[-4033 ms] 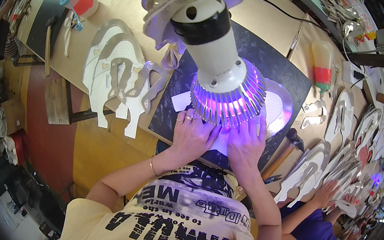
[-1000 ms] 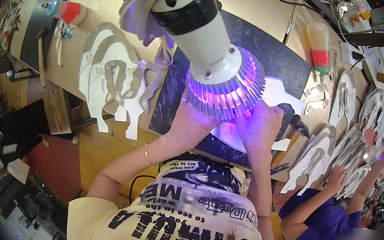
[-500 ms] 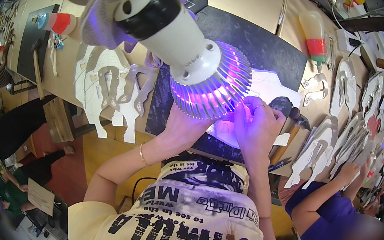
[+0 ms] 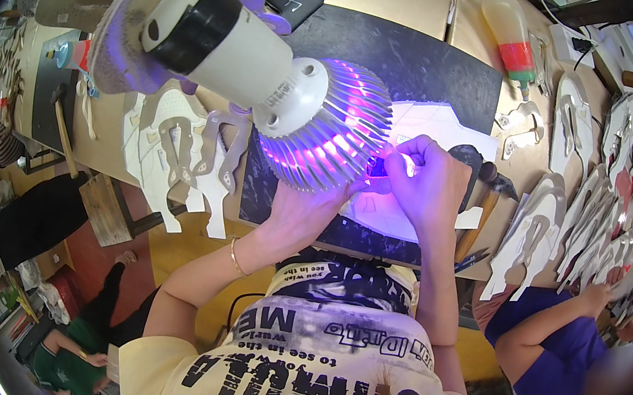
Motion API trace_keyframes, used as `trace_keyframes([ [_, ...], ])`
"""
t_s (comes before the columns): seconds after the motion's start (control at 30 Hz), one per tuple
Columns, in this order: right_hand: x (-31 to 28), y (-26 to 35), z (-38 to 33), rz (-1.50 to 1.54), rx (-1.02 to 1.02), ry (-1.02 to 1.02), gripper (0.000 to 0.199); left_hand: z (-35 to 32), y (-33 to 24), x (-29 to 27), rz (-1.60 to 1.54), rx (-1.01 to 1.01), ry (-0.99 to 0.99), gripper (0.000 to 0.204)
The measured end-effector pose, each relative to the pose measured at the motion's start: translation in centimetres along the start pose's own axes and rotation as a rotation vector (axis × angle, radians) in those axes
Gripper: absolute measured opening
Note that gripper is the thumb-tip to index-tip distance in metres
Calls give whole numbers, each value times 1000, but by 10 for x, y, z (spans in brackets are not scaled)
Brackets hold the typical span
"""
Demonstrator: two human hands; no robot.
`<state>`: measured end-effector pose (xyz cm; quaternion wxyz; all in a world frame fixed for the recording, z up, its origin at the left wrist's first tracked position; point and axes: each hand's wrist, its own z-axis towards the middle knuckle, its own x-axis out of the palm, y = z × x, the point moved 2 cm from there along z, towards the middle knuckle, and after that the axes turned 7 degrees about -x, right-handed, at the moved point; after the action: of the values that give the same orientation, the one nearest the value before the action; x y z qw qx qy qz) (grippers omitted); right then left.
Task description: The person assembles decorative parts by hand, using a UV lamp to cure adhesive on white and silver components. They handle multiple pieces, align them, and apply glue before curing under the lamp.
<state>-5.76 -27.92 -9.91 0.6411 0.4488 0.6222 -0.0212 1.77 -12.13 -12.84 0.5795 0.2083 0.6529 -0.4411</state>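
A lamp with silvery fins (image 4: 333, 132) glows violet over a black mat (image 4: 320, 46) and covers part of my work. White cut shoe-upper pieces (image 4: 450, 125) lie on that mat under the light. My left hand (image 4: 302, 216) is at the lamp's near edge, beside a white piece (image 4: 386, 216); most of its fingers are hidden by the fins. To the right, my right hand (image 4: 431, 187) is closed in a pinch, thumb and forefinger together close to the left fingertips. What it pinches is too small and too glare-lit to make out.
Grey-and-white shoe uppers (image 4: 172, 139) lie left of the mat, and several more (image 4: 532, 226) are stacked at right. A hammer (image 4: 483, 207) rests by my right wrist. A squeeze bottle with a red band (image 4: 511, 51) lies at back right. A co-worker's arm (image 4: 554, 333) is at right.
The view has shifted, and the lamp now appears farther left, uncovering more of the white pieces. My right hand has turned slightly, its pinch still close to the left fingertips.
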Motion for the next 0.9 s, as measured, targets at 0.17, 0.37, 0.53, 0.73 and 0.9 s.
trace_keyframes([
  [0.17,-6,5,-1,-136,1,-22,24,5,1,-3,-121,-13,76,54],
  [0.37,-1,8,-20,-348,-147,-264,23,9,3,-8,-169,-42,149,54],
  [0.53,5,6,-32,-295,-278,-324,15,9,-4,-9,-132,16,72,57],
  [0.73,11,-3,-28,-163,-232,-355,14,13,-10,-2,-141,66,134,55],
  [0.9,9,-10,-22,-100,-184,-337,15,14,-13,-2,-109,113,100,53],
])
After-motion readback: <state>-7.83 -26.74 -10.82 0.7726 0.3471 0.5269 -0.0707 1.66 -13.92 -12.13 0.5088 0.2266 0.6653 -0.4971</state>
